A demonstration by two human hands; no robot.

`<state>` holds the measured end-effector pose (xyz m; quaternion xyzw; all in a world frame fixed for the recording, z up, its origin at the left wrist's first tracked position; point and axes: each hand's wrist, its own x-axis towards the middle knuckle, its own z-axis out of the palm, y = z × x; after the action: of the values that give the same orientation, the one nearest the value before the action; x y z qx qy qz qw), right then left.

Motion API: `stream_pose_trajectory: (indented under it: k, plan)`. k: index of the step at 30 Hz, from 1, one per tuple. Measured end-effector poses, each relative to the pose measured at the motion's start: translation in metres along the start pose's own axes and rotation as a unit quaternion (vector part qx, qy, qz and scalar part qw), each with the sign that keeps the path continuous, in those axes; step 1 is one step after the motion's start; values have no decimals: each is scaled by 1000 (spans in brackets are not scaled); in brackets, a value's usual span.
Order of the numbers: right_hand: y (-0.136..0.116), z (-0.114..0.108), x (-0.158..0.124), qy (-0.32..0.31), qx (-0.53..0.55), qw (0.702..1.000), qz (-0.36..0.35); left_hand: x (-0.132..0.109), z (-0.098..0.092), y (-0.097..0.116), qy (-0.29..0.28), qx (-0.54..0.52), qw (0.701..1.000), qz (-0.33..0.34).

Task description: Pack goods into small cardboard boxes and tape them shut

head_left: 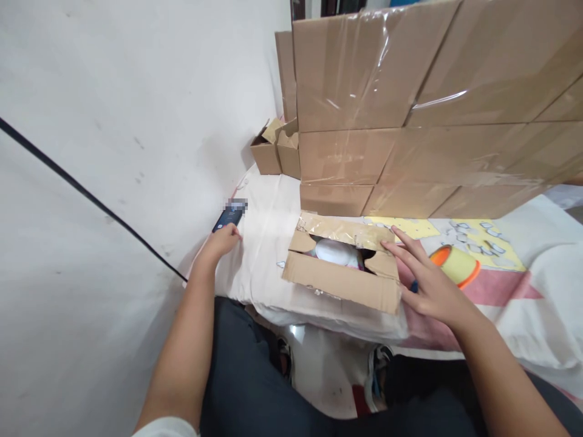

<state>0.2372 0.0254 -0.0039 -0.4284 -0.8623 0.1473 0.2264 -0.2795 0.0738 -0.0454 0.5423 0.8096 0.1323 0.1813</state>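
Note:
A small cardboard box (342, 290) lies on the cloth in front of me with its top flaps parted. Through the gap shows a rounded white thing (336, 250), its kind unclear. My right hand (426, 285) has its fingers spread against the box's right end, the fingertips touching the cardboard. To the left, my left hand (222, 240) is closed at the lower end of a dark smartphone (228, 217) with a lit screen. The phone lies near the wall, and part of it is covered by the fingers.
A tall stack of taped cardboard cartons (346, 152) stands behind the box. Two small open boxes (268, 156) sit beside it at the left. A yellow-green roll with orange edges (459, 267) rests right of my right hand. A black cable (91, 192) crosses the white wall (136, 73).

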Motion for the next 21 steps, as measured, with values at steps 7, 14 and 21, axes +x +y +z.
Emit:
stream_pose_trajectory:
  k: [7,14,21]
  plan:
    - [0,0,-3,-10,-16,1000,-2,-5,7,14,-154,42,987,21]
    - [-2,-2,-2,-30,-18,999,13,-7,14,33,-175,77,981,42]
    - [-2,-17,-4,30,-20,999,7,25,14,36,87,117,989,-35]
